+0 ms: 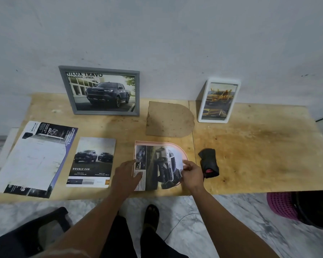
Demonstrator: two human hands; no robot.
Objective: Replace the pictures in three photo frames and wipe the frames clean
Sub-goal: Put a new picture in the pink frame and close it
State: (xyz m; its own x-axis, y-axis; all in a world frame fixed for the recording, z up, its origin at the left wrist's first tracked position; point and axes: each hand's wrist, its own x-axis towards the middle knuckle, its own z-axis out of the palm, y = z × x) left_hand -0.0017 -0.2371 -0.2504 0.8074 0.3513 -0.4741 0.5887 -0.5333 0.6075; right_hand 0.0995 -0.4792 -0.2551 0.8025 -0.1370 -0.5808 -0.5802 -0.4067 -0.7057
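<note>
- Wooden table (250,155) spanning the middle of the view, wall behind, marbled floor below.
- Large torn brochure sheet (34,159) lying flat at left, a smaller "Double Cab" brochure page (92,162) just right of it.
- Grey photo frame (101,91) with a dark pickup picture leaning on the wall, upper left of centre.
- Brown arch-shaped backing board (169,120) lying flat at centre, out of its frame.
- White photo frame (218,101) with a yellow vehicle picture standing right of centre.
- Pink arch-shaped frame (185,155) lying flat at lower centre, an arch-cut truck picture (162,168) laid on it.
- Left hand (126,177) with fingers straight, pressing the picture's left edge.
- Right hand (192,174) pinching the picture's right curved edge between thumb and fingers.
- Dark folded cloth (209,162) just right of the right hand, untouched.
- Step in hand, likely: seating the new picture in the pink frame.
- Next move probably calls for aligning the curved edges, then fitting the backing board over it and wiping.
</note>
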